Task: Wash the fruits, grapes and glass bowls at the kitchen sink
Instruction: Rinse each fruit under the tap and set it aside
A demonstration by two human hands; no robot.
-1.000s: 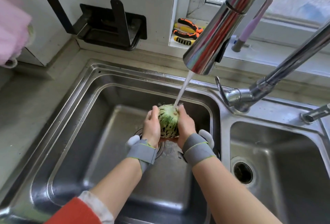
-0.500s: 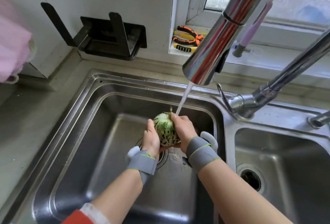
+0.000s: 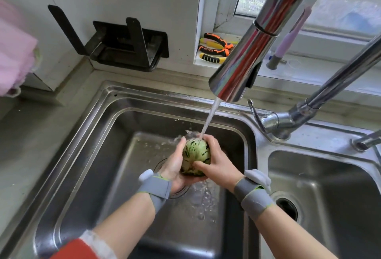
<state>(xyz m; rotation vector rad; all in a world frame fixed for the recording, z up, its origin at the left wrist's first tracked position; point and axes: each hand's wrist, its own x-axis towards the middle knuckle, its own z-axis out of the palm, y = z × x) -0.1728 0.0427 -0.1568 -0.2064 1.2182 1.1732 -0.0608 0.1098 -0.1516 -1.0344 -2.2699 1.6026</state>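
A green melon [image 3: 196, 156] is being held over the middle of the left basin [image 3: 86, 155], under the tap's [image 3: 243, 68] stream, cupped by the left hand [image 3: 175, 166] and gripped by the right hand's [image 3: 218, 168] curled fingers.

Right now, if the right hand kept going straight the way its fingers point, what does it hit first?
The right hand already grips the green melon, fingers pointing up-left. Past the melon, likely the water stream, then the left basin's back wall; depth is unclear.
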